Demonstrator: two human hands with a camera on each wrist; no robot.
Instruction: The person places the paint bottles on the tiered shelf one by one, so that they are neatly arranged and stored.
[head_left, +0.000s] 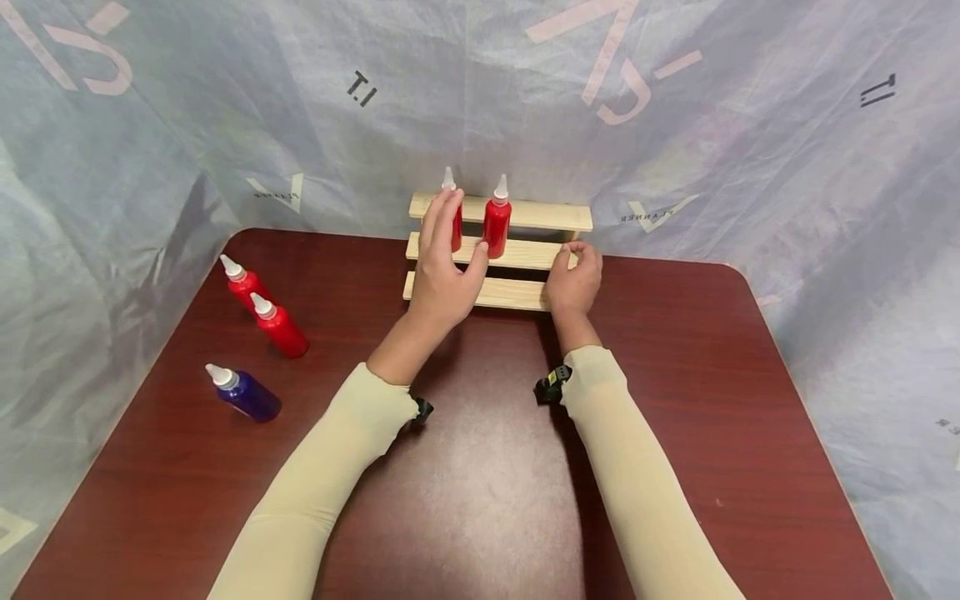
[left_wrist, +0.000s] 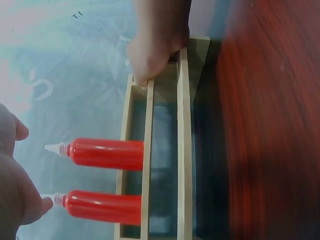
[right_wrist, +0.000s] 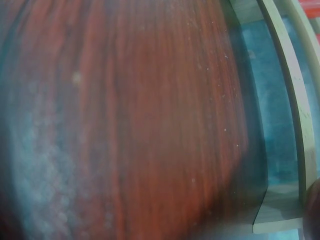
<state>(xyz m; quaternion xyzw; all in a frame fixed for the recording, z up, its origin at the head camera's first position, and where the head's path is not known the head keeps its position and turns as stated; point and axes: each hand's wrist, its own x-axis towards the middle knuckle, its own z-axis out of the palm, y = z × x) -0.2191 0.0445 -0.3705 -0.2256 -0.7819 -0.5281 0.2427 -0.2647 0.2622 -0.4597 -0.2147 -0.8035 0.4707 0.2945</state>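
Observation:
A stepped wooden rack (head_left: 517,292) stands at the back of the table. On its middle step are two upright red squeeze bottles (head_left: 497,227) with white pointed caps; my left hand partly hides the left one in the head view. That hand (head_left: 442,283) is raised in front of it, fingers extended and thumb spread. In the left wrist view, its thumb tip (left_wrist: 45,206) overlaps the cap of the lower red bottle (left_wrist: 102,206). My right hand (head_left: 576,279) grips the rack's right end with curled fingers; the left wrist view shows it over the slats.
Two more red bottles (head_left: 283,332) stand on the left of the brown table (head_left: 480,500). A dark blue bottle (head_left: 251,396) with a white cap stands nearer. Grey printed sheeting (head_left: 465,92) hangs right behind the rack.

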